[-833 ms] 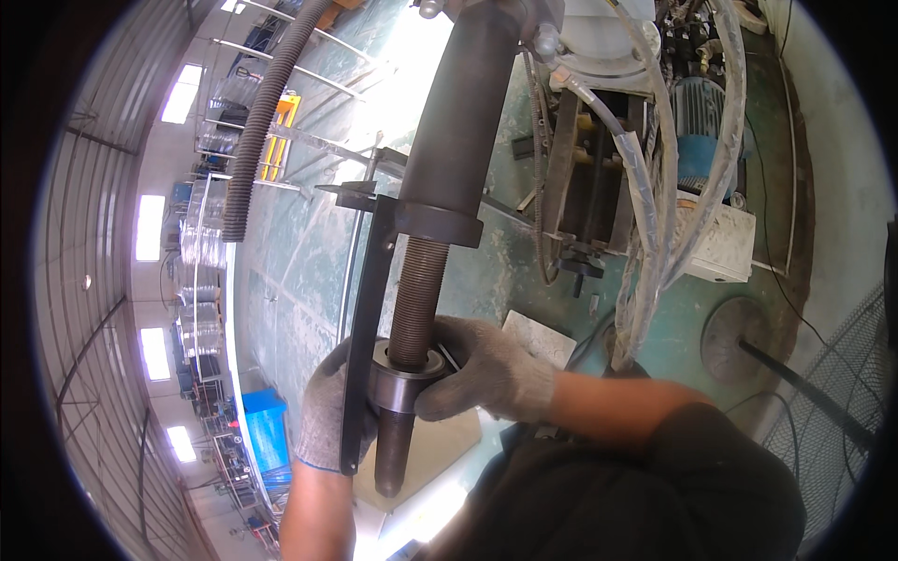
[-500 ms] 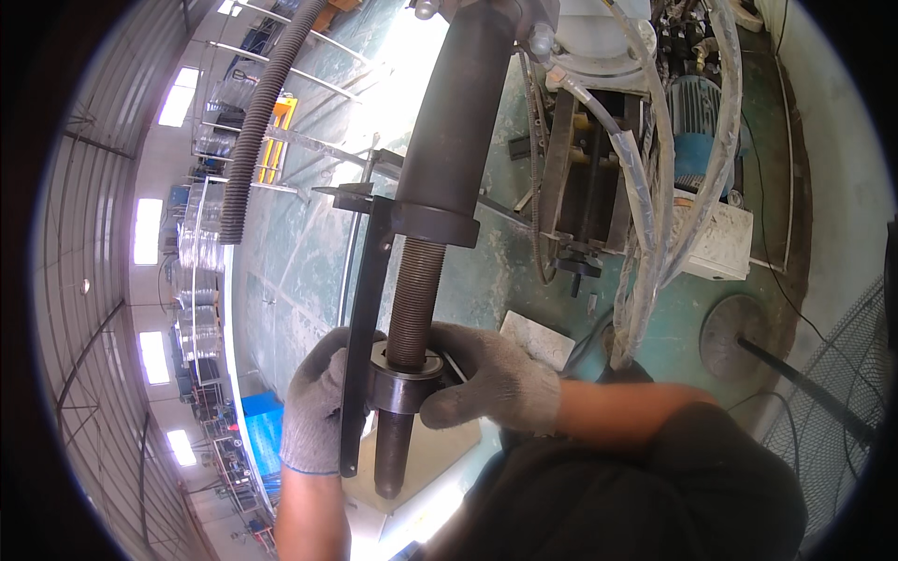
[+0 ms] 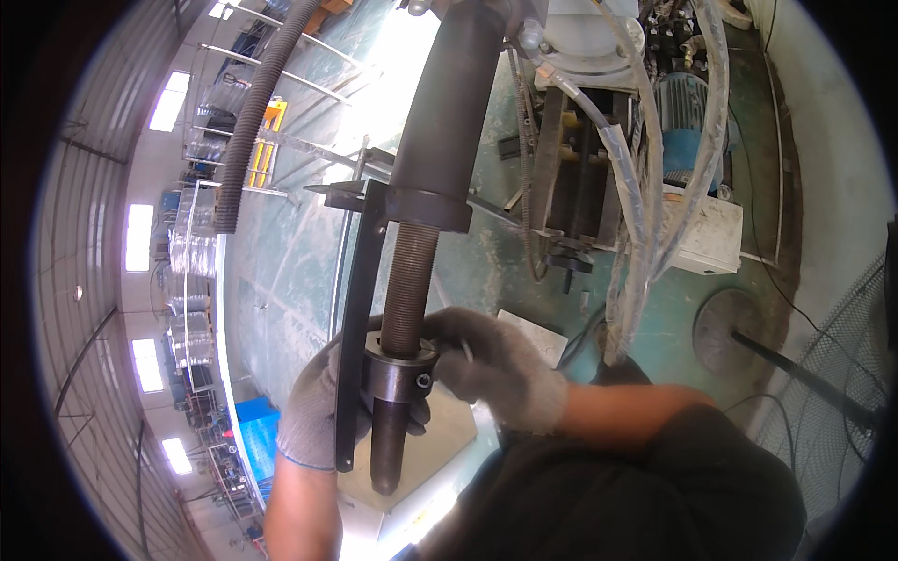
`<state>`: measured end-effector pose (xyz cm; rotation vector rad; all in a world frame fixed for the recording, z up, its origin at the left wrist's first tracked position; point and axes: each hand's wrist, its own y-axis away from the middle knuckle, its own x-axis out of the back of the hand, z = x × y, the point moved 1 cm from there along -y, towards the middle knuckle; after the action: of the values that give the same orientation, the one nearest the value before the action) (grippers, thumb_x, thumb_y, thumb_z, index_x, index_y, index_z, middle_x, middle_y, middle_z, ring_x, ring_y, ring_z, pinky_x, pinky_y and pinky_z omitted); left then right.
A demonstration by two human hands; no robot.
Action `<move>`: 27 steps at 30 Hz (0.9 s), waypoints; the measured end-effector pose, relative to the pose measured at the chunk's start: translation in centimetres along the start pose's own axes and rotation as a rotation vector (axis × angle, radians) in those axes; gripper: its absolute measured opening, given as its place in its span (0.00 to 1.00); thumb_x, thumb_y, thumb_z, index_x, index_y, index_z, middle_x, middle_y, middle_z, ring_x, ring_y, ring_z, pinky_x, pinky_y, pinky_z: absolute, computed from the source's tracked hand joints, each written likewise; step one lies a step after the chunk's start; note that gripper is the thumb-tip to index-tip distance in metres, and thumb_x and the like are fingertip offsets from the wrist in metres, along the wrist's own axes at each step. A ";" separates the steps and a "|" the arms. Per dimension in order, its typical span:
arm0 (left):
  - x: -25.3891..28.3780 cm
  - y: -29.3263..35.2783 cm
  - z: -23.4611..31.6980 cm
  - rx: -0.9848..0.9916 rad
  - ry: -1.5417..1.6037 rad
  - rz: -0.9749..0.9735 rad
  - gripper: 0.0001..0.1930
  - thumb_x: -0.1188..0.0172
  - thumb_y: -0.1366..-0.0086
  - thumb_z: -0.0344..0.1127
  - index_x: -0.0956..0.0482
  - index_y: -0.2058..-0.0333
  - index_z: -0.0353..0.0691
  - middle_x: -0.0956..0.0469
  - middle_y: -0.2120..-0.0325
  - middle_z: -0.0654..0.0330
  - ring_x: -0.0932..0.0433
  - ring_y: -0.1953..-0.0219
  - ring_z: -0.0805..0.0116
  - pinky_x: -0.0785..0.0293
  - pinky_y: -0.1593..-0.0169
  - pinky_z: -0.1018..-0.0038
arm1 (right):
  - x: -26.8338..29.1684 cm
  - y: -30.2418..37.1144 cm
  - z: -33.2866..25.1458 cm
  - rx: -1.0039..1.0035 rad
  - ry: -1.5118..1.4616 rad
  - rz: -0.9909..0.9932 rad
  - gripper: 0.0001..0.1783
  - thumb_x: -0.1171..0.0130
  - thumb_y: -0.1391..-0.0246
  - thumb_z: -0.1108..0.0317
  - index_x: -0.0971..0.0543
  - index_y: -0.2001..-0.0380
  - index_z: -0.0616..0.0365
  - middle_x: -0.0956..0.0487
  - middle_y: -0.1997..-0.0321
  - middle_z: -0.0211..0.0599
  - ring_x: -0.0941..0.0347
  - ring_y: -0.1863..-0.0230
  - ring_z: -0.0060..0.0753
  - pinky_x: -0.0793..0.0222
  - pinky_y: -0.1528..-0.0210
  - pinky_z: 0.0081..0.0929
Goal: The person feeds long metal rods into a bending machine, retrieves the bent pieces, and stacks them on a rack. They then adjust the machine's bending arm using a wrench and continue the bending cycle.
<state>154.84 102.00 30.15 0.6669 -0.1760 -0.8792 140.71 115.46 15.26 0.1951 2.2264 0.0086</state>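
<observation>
A dark threaded rod (image 3: 412, 280) extends down from a thick black cylinder (image 3: 449, 122) and ends in a smooth blunt tip. Around the rod sits a steel collar (image 3: 388, 376) with a round screw hole in its side. My left hand (image 3: 311, 411), in a grey glove, is wrapped round the collar from behind; its fingertips show below it, and a flat black bar (image 3: 354, 346) hides part of the hand. Close to the collar's right side, my gloved right hand (image 3: 514, 369) is closed on a thin bright metal rod (image 3: 467, 351), mostly hidden and slightly blurred.
A ribbed hose (image 3: 253, 112) hangs at upper left. Plastic-wrapped hoses (image 3: 636, 215) drop on the right, beside a blue motor (image 3: 687, 131) and a white box (image 3: 702, 234). Below my hands is a pale board (image 3: 440, 449). A round-based stand (image 3: 725, 327) and wire mesh (image 3: 823, 393) stand at right.
The collar has turned, so its side hole now shows. My right hand has shifted off the collar's front to its right, and left fingertips now show beneath it. The view moved slightly.
</observation>
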 end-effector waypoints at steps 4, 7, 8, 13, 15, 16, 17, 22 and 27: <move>0.1 0.1 -0.3 -0.005 -0.077 0.094 0.38 0.42 0.14 0.57 0.30 0.28 0.23 0.12 0.52 0.35 0.08 0.65 0.43 0.07 0.65 0.52 | 4.3 0.5 0.7 0.202 -0.069 0.093 0.37 0.45 0.32 0.70 0.29 0.23 0.76 0.16 0.51 0.47 0.14 0.54 0.38 0.15 0.49 0.36; 0.3 0.0 -0.9 -0.075 -0.029 -0.003 0.33 0.46 0.12 0.54 0.28 0.30 0.24 0.12 0.52 0.37 0.08 0.65 0.44 0.08 0.65 0.53 | 7.6 1.8 2.1 0.165 -0.074 0.196 0.41 0.42 0.37 0.71 0.31 0.21 0.76 0.16 0.43 0.57 0.12 0.47 0.49 0.14 0.41 0.43; 0.3 0.0 -1.1 -0.075 -0.005 -0.013 0.33 0.47 0.12 0.54 0.28 0.30 0.24 0.12 0.53 0.38 0.09 0.65 0.44 0.08 0.64 0.53 | 8.6 2.4 2.7 0.149 -0.082 0.219 0.43 0.42 0.38 0.71 0.32 0.21 0.76 0.16 0.40 0.61 0.12 0.45 0.53 0.13 0.39 0.46; 0.4 0.0 -1.2 -0.064 -0.035 -0.050 0.28 0.51 0.11 0.51 0.25 0.33 0.27 0.13 0.54 0.40 0.09 0.65 0.46 0.09 0.62 0.54 | 11.1 6.2 7.4 0.016 -0.140 0.267 0.39 0.43 0.21 0.57 0.38 0.20 0.72 0.20 0.30 0.72 0.13 0.41 0.64 0.14 0.35 0.58; 0.3 0.2 -1.0 -0.115 -0.152 -0.065 0.26 0.52 0.10 0.49 0.24 0.35 0.28 0.12 0.54 0.41 0.10 0.65 0.47 0.09 0.61 0.55 | 11.2 8.0 9.3 -0.010 -0.138 0.297 0.39 0.44 0.16 0.49 0.37 0.21 0.71 0.20 0.29 0.72 0.13 0.40 0.64 0.14 0.36 0.59; 0.2 0.1 -0.9 -0.108 -0.106 -0.093 0.26 0.51 0.12 0.47 0.23 0.35 0.26 0.12 0.55 0.39 0.10 0.66 0.47 0.09 0.62 0.55 | 11.1 9.2 10.0 -0.003 -0.082 0.286 0.48 0.40 0.20 0.36 0.35 0.22 0.71 0.22 0.26 0.69 0.13 0.40 0.63 0.14 0.37 0.60; 0.2 0.2 -0.7 -0.100 -0.058 -0.118 0.27 0.50 0.13 0.46 0.22 0.36 0.24 0.13 0.55 0.37 0.10 0.67 0.46 0.10 0.63 0.54 | 10.7 10.0 10.5 0.057 -0.078 0.199 0.53 0.37 0.24 0.32 0.35 0.22 0.71 0.23 0.25 0.67 0.13 0.40 0.63 0.14 0.37 0.60; 0.5 0.4 0.1 -0.053 -0.090 -0.214 0.25 0.53 0.10 0.50 0.21 0.38 0.31 0.11 0.56 0.46 0.10 0.65 0.51 0.09 0.60 0.54 | 8.9 13.8 10.0 0.088 0.193 0.132 0.77 0.20 0.51 0.20 0.38 0.19 0.70 0.27 0.18 0.58 0.14 0.34 0.57 0.15 0.34 0.53; 0.7 0.3 -0.2 -0.042 -0.009 -0.230 0.26 0.51 0.10 0.54 0.19 0.40 0.35 0.11 0.58 0.47 0.10 0.65 0.53 0.08 0.60 0.55 | 6.0 14.9 8.9 0.115 0.424 0.299 0.42 0.26 0.25 0.48 0.29 0.27 0.72 0.15 0.30 0.53 0.09 0.48 0.40 0.12 0.45 0.37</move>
<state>155.54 101.72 30.12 0.6521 -0.0892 -1.1035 146.13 130.52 6.20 0.6388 2.5981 0.0929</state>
